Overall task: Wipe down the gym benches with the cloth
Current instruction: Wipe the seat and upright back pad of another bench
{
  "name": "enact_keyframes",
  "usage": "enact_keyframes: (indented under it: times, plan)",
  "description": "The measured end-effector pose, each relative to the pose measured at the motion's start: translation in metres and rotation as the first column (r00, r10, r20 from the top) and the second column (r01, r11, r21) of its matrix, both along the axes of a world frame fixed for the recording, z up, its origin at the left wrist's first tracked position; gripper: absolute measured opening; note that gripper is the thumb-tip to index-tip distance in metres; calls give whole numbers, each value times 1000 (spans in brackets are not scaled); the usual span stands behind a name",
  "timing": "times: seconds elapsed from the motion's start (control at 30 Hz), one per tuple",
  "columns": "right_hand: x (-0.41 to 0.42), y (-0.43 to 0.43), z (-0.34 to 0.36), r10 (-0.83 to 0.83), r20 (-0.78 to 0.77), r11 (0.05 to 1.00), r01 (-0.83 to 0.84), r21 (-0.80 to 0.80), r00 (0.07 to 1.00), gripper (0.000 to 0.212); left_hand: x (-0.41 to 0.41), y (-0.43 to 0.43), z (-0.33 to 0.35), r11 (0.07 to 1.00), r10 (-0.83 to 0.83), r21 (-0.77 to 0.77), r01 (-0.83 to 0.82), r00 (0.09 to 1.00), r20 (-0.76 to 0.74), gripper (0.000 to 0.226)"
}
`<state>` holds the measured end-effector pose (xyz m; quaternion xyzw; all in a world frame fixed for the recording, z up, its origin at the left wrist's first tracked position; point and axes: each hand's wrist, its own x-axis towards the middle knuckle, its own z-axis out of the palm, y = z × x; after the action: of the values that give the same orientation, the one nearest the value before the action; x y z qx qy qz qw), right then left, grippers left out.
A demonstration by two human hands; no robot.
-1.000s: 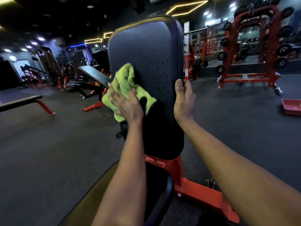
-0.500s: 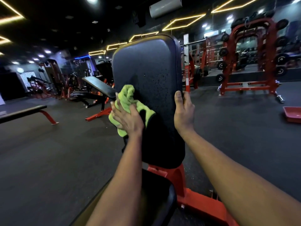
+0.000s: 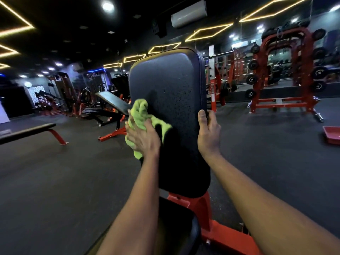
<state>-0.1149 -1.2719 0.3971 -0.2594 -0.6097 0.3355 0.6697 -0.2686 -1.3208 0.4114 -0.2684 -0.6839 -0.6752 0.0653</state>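
Green cloth bunched at left edge of upright bench back pad, pressed under my left hand, fingers spread. Right hand grips right edge, steadying. I'd press firmly, overlap strokes across speckled centre.

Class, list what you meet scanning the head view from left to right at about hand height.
flat bench → incline bench → green cloth → backrest pad → right hand → red weight rack → red tray
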Motion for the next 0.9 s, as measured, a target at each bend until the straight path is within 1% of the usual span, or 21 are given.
enact_keyframes:
  times: [0.03,0.07,0.13,0.2,0.23,0.3,0.37,0.43,0.5,0.57,0.6,0.7,0.8,0.83,0.9]
  plan:
    - [0,1,0,3,2,1000,-3,1,1000,61,-2,4,21,1000,8,21,-7,998,-57,69]
    - [1,0,-1,17,4,1000,-17,-4,1000,59,-4,6,39,999,7,41,-1,988,-155,72]
    - [1,-5,2,39,-5,999,-39,0,999,50,-9,8,63,997,-18,67,44,937,-350,78]
    - [2,-11,4,45,-25,999,-44,21,999,37,-13,7,60,994,-49,73,87,906,-420,78]
    - [2,-12,4,42,-40,999,-41,30,998,33,-13,5,50,990,-60,86,108,900,-432,79]
    - [3,-13,4,49,-48,999,-48,23,998,36,-13,-1,13,982,-68,132,138,897,-436,79]
    - [5,-17,5,47,-32,999,-46,25,998,40,-11,-9,-25,979,-94,138,153,927,-363,79]
    - [5,-16,6,32,-36,999,-30,37,999,36,-10,-12,-43,983,-109,108,146,951,-291,83]
    - [3,-12,4,21,-32,999,-20,37,999,41,-9,-9,-31,993,-78,65,97,965,-249,80]
    - [0,-6,3,-6,-24,1000,6,23,1000,56,-13,-2,5,998,-40,33,48,978,-206,72]
    - [-1,-4,1,-18,-19,1000,18,19,1000,60,-17,2,24,999,-36,29,44,977,-212,71]
    - [-1,-1,2,-20,-27,1000,21,24,999,60,-32,12,86,994,-65,59,89,945,-322,74]
    - [-1,-2,2,-32,-25,999,33,32,999,63,-33,18,131,990,-96,50,129,901,-422,72]
    - [-1,-3,0,-31,-21,999,32,31,999,61,-29,20,136,990,-87,56,127,880,-466,71]
    - [-1,-1,0,-32,-20,999,33,31,999,61,-14,22,132,989,-43,89,116,811,-583,70]
